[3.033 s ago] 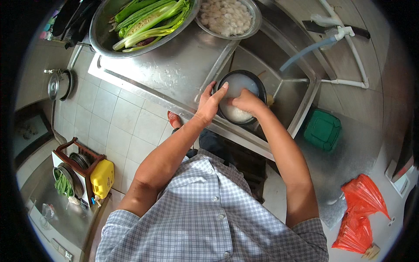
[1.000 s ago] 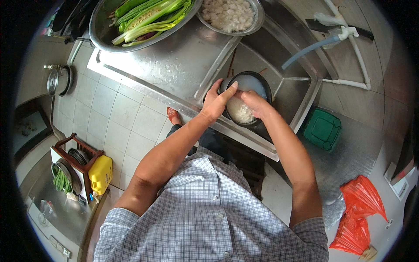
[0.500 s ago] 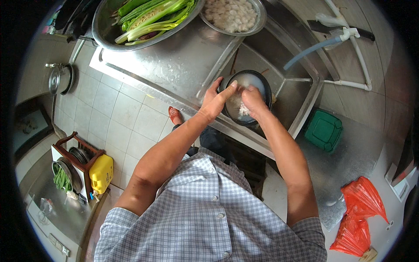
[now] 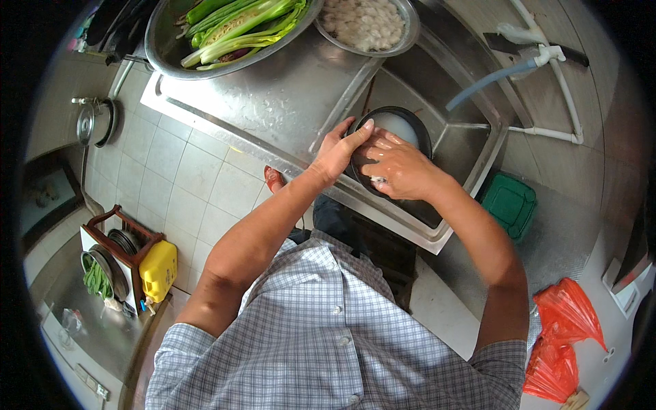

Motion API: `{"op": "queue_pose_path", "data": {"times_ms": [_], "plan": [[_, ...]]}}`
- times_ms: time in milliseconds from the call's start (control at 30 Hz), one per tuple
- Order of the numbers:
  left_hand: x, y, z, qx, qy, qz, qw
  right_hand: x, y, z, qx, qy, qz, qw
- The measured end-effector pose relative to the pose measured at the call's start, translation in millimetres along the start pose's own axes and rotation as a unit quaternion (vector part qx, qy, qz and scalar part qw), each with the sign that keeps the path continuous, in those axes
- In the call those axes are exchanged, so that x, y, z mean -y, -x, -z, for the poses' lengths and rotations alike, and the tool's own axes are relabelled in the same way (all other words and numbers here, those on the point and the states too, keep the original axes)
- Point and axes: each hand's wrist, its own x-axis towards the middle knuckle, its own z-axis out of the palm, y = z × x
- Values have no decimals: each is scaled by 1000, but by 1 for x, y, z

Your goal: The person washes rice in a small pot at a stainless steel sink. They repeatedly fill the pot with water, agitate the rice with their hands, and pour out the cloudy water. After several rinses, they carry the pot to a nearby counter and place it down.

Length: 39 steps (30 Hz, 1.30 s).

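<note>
Head view, left to right:
1. Far left, green vegetables [image 4: 239, 39] lie in a wide metal bowl [image 4: 166, 50].
2. The left hand [image 4: 337, 152] is clamped on the left rim of a dark bowl [image 4: 426, 135], which sits in the near part of the sink [image 4: 468, 158].
3. Cloudy water [image 4: 398, 127] shows in the dark bowl, so the rinsing looks underway, not finished; how much is left, I cannot tell.
4. The right hand [image 4: 402, 168] is palm down over the dark bowl, fingers spread apart.

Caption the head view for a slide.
Left hand holding a dark bowl, right hand over its cloudy liquid, in a steel sink.
</note>
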Motion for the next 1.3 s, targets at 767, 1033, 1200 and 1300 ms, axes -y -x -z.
{"op": "queue_pose_path", "data": {"times_ms": [767, 1033, 1200, 1300], "plan": [[13, -14, -12, -42, -5, -15, 999, -37, -26, -41, 124, -88, -455, 878], [8, -7, -17, -54, -11, -12, 998, -50, -22, -82, -76, -444, -545, 707], [9, -12, -9, -45, 1, -18, 999, -39, -31, -87, -184, -588, -542, 571], [9, -11, -7, -39, -2, -27, 999, -30, -41, -83, -239, -545, -521, 611]]}}
